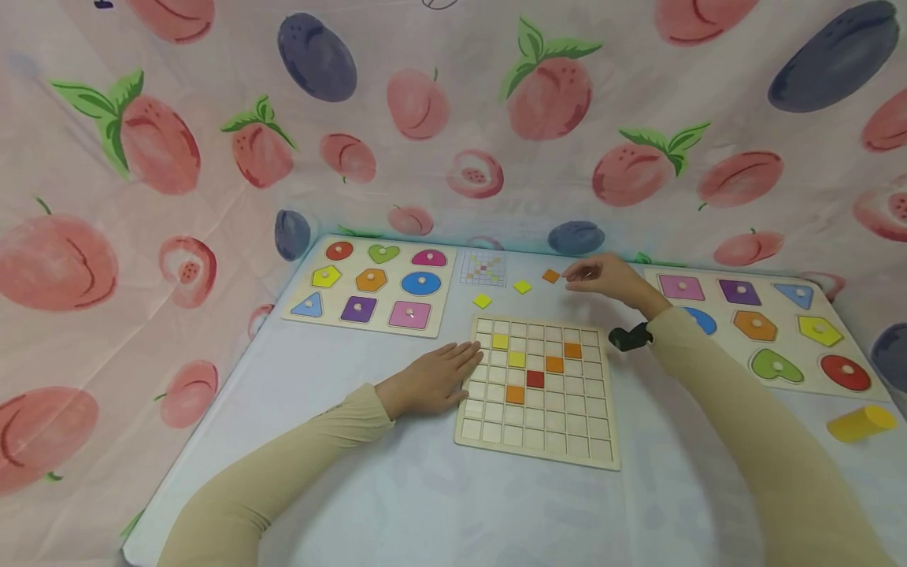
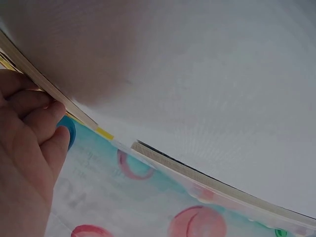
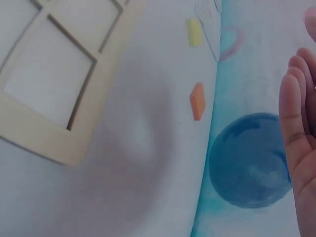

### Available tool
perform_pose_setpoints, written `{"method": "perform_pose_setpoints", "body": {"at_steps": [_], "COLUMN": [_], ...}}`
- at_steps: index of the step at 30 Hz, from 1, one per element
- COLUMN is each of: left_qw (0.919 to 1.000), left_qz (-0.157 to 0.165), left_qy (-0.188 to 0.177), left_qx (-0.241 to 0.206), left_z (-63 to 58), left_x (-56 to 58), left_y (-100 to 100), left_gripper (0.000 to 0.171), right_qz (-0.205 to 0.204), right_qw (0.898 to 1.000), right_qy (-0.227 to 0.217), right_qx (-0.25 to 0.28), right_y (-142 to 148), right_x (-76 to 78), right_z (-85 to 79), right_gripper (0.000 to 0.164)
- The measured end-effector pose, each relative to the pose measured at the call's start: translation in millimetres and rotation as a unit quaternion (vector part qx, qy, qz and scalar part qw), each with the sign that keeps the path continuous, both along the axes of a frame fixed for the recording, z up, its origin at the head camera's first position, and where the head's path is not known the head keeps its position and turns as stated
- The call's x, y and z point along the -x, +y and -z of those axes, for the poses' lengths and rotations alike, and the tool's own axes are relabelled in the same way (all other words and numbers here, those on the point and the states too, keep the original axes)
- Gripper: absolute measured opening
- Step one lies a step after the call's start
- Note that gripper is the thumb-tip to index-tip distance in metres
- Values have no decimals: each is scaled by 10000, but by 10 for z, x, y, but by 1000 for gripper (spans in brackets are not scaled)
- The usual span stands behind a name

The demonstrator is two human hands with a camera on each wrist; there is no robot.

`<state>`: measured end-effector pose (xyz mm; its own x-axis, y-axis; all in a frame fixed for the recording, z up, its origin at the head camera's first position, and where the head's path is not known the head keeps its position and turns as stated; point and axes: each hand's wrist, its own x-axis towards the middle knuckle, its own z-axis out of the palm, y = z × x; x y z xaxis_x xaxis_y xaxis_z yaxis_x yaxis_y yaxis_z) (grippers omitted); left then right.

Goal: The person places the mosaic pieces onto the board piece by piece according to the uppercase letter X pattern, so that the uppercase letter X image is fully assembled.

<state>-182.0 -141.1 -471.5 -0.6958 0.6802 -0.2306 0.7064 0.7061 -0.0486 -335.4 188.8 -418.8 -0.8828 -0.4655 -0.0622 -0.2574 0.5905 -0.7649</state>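
Note:
A wooden grid board point(image 1: 487, 431) lies in the middle of the table, with yellow, orange and one red tile point(image 1: 534, 379) in some of its squares. My left hand point(image 1: 432, 380) rests on the board's left edge, fingers stretched out; the left wrist view shows that hand point(image 2: 29, 123) against the board's side. Beyond the board lie a loose orange tile point(image 1: 550, 276) and two yellow tiles point(image 1: 522, 287). Just right of the orange tile hovers my right hand point(image 1: 605, 279), apart from it. In the right wrist view its fingers point(image 3: 291, 108) look nearly straight, and no held thing shows.
A small printed pattern card point(image 1: 483, 268) lies behind the yellow tiles. Shape puzzle boards stand to the left point(image 1: 368, 319) and right point(image 1: 716, 303). A yellow cylinder point(image 1: 860, 424) lies at the right. Peach-printed cloth point(image 1: 453, 102) rises behind the table.

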Motion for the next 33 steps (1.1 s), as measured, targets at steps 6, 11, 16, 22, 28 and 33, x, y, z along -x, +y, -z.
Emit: {"method": "perform_pose_setpoints", "body": {"at_steps": [6, 11, 16, 22, 28, 33], "left_qw": [10000, 9998, 9999, 10000, 10000, 10000], "left_qz": [-2, 8, 7, 10, -18, -63], "left_qy": [49, 121, 94, 52, 26, -4], "left_qx": [84, 138, 51, 41, 17, 32], "left_z": [-8, -4, 1, -11, -32, -14], "left_x": [-7, -7, -12, -18, -26, -30], "left_y": [4, 2, 3, 2, 0, -4], "left_gripper": [59, 60, 64, 66, 66, 66], "right_qz": [510, 755, 828, 744, 680, 657], "right_qw": [9986, 9968, 9966, 9970, 9972, 9956], "right_qy": [123, 226, 31, -8, -72, -149], "right_qx": [102, 127, 5, -211, -317, -647], "right_y": [9, 5, -18, -92, -170, -233], "right_x": [132, 263, 382, 461, 493, 548], "right_z": [87, 211, 331, 406, 421, 484], "right_gripper": [40, 41, 39, 41, 40, 41]}}
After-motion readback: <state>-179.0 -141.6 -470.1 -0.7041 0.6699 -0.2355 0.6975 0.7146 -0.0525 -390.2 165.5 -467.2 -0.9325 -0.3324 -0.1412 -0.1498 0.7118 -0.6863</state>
